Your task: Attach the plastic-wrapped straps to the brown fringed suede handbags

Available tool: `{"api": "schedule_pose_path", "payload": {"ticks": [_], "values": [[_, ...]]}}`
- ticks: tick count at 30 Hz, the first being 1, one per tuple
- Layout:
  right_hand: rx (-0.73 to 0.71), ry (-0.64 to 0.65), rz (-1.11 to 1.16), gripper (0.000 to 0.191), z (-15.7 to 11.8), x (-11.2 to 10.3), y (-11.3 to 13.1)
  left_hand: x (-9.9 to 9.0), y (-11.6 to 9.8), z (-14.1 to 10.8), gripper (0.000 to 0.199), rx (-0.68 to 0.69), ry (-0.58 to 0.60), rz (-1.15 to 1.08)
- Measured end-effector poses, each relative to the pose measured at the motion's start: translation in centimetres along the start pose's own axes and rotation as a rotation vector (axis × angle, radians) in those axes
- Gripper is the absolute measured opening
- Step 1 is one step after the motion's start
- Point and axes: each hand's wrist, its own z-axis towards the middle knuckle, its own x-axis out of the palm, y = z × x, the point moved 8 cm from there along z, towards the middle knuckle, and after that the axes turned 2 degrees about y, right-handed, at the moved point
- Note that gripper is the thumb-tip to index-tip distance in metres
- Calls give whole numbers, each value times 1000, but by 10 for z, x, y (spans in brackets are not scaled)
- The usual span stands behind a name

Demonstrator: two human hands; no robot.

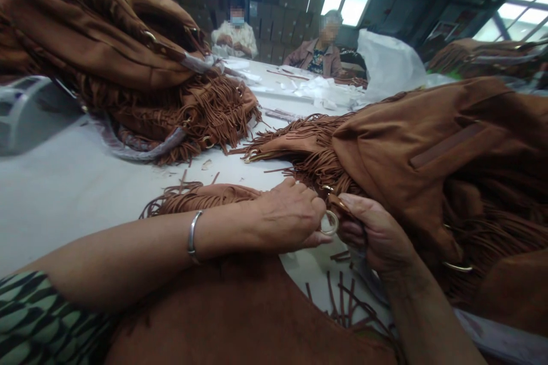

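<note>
My left hand (289,217), a silver bangle at its wrist, is closed around a round gold metal ring (329,222) that shows past its fingertips. Facing it, my right hand (372,228) pinches a short brown strap end (338,203) with gold hardware at its edge. Both hands are close together above a brown suede-like bag (240,308) with fringe, spread in front of me. Part of this bag's fringe (180,197) sticks out beyond my left forearm. How the ring and strap join is hidden by my fingers.
Brown fringed bags are heaped at left (98,40) and right (419,131) on the white table (55,199). Plastic-wrapped handles (145,148) lie beside them. Across the table are two people (233,37) and a white plastic bag (387,63). Cardboard boxes (274,23) are stacked behind.
</note>
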Motion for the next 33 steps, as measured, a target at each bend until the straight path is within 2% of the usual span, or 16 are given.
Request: {"api": "schedule_pose_path", "payload": {"ticks": [3,6,10,13,16,19,22,27,29,33], "values": [[-13,-7,9,32,0,-3,2,0,-3,0,44,37,44,8],[7,39,-38,32,0,-1,-2,0,-3,0,45,43,30,17],[-139,-10,-164,33,1,-6,5,-1,2,-1,40,21,-32,-37],[-229,-51,-222,29,-1,-5,12,-2,15,-3,35,-70,-92,-220],[-326,-128,-379,27,-6,-6,24,-3,26,-5,36,-159,-164,-308],[-396,-87,-569,28,-11,-2,34,-5,27,-6,32,-177,-199,-227],[-425,-59,-712,33,-15,-1,39,-3,24,-5,36,-149,-187,-165],[-570,-139,-942,35,-19,2,47,-1,28,-4,37,-176,-172,-196],[-563,-167,-992,33,-16,2,44,0,29,-3,36,-185,-172,-224],[-429,-224,-951,31,-11,-7,36,2,27,-2,33,-177,-168,-270]]}}
